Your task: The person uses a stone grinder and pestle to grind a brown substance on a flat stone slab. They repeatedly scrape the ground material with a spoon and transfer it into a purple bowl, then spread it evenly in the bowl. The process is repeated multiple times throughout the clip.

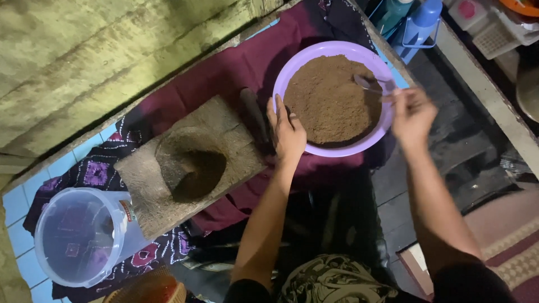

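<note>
Spoon (368, 84) is hanging over brown powder, right hand (411, 115) fingers pinching it; left hand (288, 132), fingers loosely spread, is steadying the purple basin (292, 67) rim beside the stone mortar (191, 165).

A blue tiled floor (17, 202) carries a patterned dark cloth (95, 171); on it lie a stone mortar slab (191, 163) and a clear plastic tub (78, 235).

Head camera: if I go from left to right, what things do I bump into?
Clear tub → stone mortar → left hand → purple bowl of brown powder → right hand, which holds a spoon.
</note>
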